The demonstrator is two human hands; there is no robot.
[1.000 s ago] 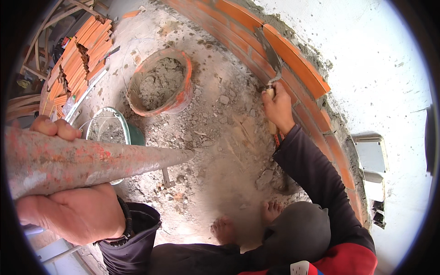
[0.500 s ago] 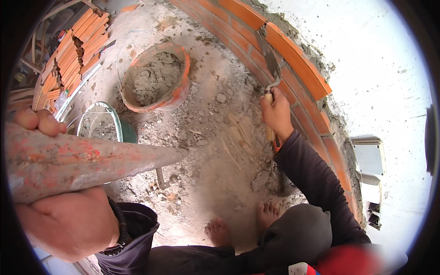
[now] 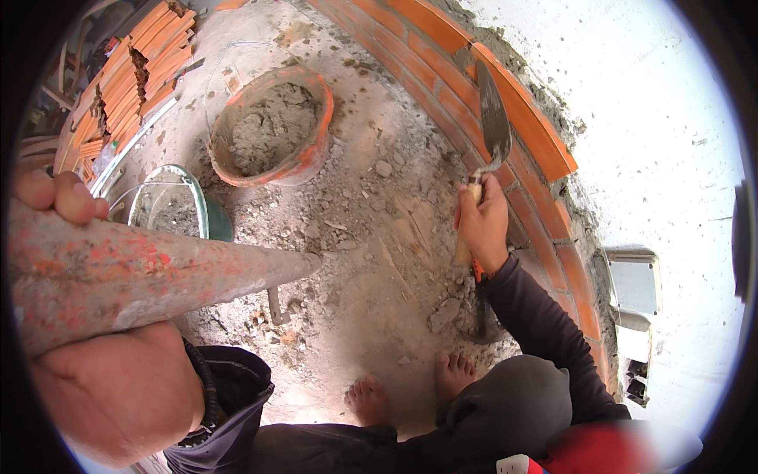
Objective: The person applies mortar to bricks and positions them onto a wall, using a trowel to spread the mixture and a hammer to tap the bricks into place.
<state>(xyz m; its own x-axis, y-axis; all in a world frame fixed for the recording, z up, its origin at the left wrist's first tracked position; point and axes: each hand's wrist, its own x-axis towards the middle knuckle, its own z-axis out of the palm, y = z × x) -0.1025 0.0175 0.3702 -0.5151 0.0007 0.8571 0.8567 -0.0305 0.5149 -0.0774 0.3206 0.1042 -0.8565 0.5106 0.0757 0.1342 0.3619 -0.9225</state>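
My left hand (image 3: 118, 387) is wrapped round a thick, dusty metal pole (image 3: 150, 267) with flaking red paint, which crosses the lower left of the view. My right hand (image 3: 483, 225) grips the wooden handle of a pointed trowel (image 3: 495, 118). Its grey blade points away from me, along the orange brick courses (image 3: 531, 107) that curve down the right side in the fisheye view; whether it touches them I cannot tell. Below the trowel's handle, rubble lies on the dusty floor.
An orange-rimmed bucket of grey mortar (image 3: 268, 130) and a green bucket (image 3: 213, 217) stand left of centre. Stacked orange bricks (image 3: 118, 87) lie upper left. A white wall (image 3: 679, 118) with recessed boxes (image 3: 632, 280) is at right. My bare feet (image 3: 371, 399) show at the bottom.
My right hand and the trowel have shifted down and slightly right along the brickwork. My left hand stays on the pole, with only small shifts of the whole view.
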